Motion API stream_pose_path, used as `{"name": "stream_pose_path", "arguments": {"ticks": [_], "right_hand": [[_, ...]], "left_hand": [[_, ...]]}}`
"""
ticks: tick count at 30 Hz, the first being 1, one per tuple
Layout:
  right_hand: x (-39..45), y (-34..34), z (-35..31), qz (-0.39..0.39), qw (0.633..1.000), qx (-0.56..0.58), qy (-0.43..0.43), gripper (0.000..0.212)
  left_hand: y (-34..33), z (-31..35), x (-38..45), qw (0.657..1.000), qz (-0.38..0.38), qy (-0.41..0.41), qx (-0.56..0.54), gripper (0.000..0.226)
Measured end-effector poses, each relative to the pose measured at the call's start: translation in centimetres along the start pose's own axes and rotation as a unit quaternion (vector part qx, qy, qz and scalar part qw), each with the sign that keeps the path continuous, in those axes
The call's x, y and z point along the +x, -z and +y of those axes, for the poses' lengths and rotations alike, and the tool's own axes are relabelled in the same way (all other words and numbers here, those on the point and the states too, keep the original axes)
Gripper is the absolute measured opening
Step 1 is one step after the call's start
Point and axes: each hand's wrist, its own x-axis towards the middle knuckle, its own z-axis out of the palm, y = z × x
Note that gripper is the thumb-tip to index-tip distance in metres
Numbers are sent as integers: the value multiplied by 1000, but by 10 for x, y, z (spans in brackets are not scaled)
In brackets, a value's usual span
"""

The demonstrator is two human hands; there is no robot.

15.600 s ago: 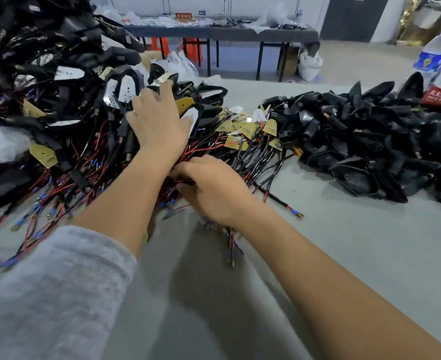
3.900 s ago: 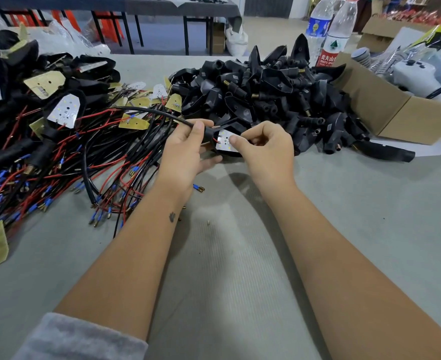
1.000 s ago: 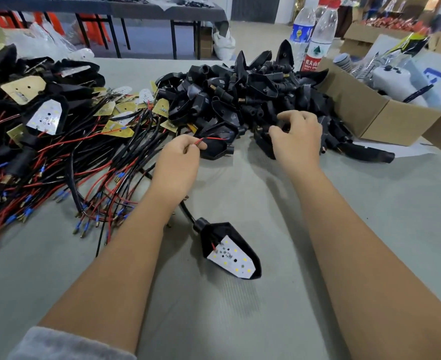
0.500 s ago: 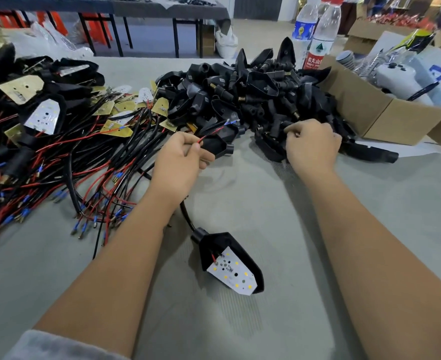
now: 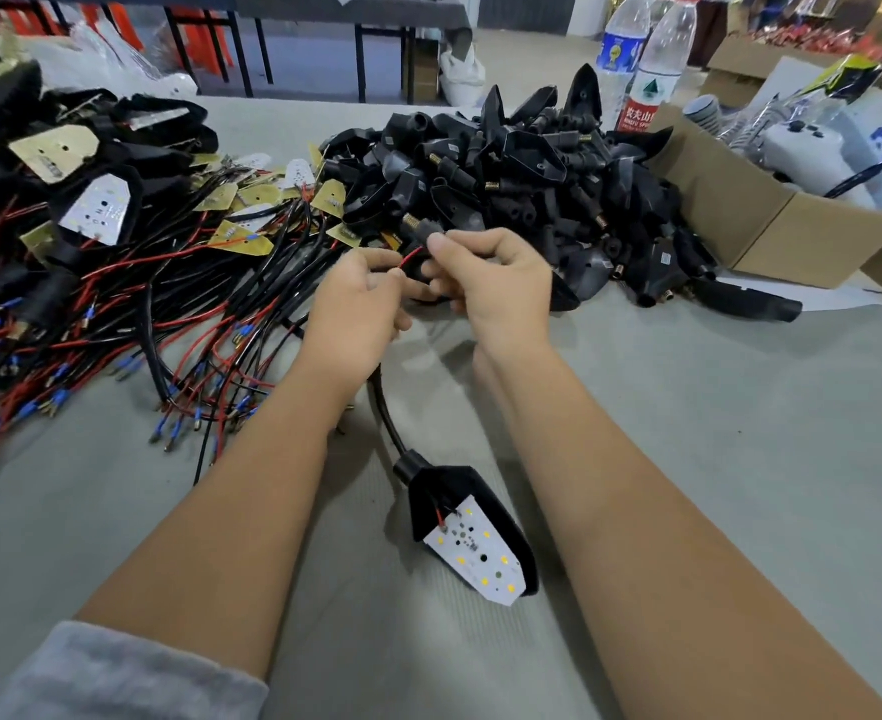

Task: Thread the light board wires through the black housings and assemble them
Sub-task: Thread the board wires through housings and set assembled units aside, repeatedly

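Note:
My right hand (image 5: 496, 283) grips a black housing (image 5: 420, 236) lifted off the pile, its brass-tipped stem pointing up left. My left hand (image 5: 355, 304) pinches a red wire (image 5: 408, 256) whose end meets that housing. A finished unit lies on the table between my forearms: a black housing (image 5: 446, 491) with a white light board (image 5: 480, 556) seated in it and a black cable running up under my left hand. Empty black housings are heaped (image 5: 522, 184) behind my hands. Wired light boards lie tangled (image 5: 168, 283) at the left.
A cardboard box (image 5: 771, 226) with white parts sits at the right. Two water bottles (image 5: 646, 65) stand behind the housing pile. Assembled units are stacked at the far left (image 5: 95, 200). Grey table surface (image 5: 714, 433) stretches to the right and front.
My right hand has pulled a housing out of the pile and brought it left to meet my left hand. My left hand still pinches the red wire, now at the housing.

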Motion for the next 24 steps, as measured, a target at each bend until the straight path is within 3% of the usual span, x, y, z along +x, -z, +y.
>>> {"name": "stream_pose_path", "arguments": {"ticks": [5, 11, 14, 17, 20, 24], "right_hand": [[-2, 1, 14, -45, 988, -138, 47, 16], [-3, -2, 20, -64, 969, -238, 33, 12], [-3, -1, 18, -55, 983, -170, 28, 14], [-2, 3, 15, -63, 997, -31, -22, 13], [2, 8, 12, -56, 997, 37, -43, 14], [4, 10, 12, -52, 995, 70, -47, 17]], "left_hand": [[0, 0, 0, 1000, -13, 12, 2, 16], [-2, 0, 0, 1000, 16, 16, -11, 13], [0, -1, -1, 999, 29, 6, 16, 14], [1, 1, -4, 999, 7, -1, 32, 13], [1, 6, -8, 998, -16, -5, 58, 10], [0, 11, -10, 1000, -18, 16, -20, 12]]}}
